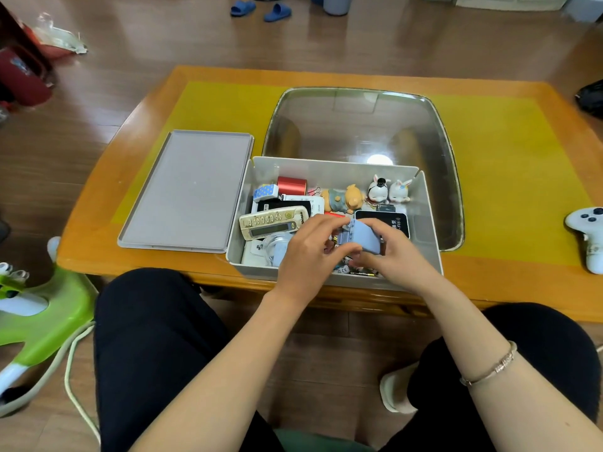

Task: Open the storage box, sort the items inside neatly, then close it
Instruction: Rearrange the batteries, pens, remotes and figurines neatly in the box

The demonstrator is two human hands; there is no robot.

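The grey storage box [427, 216] stands open at the table's near edge, and its flat lid [186, 190] lies on the table to its left. Inside are a cream remote [272, 221], a red tin [291, 185], a pig figurine [346, 198], two rabbit figurines [388, 190], a black card [390, 220] and other small items. Over the box's near half, my left hand [310, 256] and my right hand [391, 252] both grip a small light-blue hinged case [362, 238]. My hands hide the items beneath them.
A glass panel [359, 125] is set into the yellow-topped wooden table [505, 158] behind the box. A white game controller [587, 236] lies at the right edge. A green plastic stool [42, 308] stands on the floor at left, and blue slippers [261, 9] lie far back.
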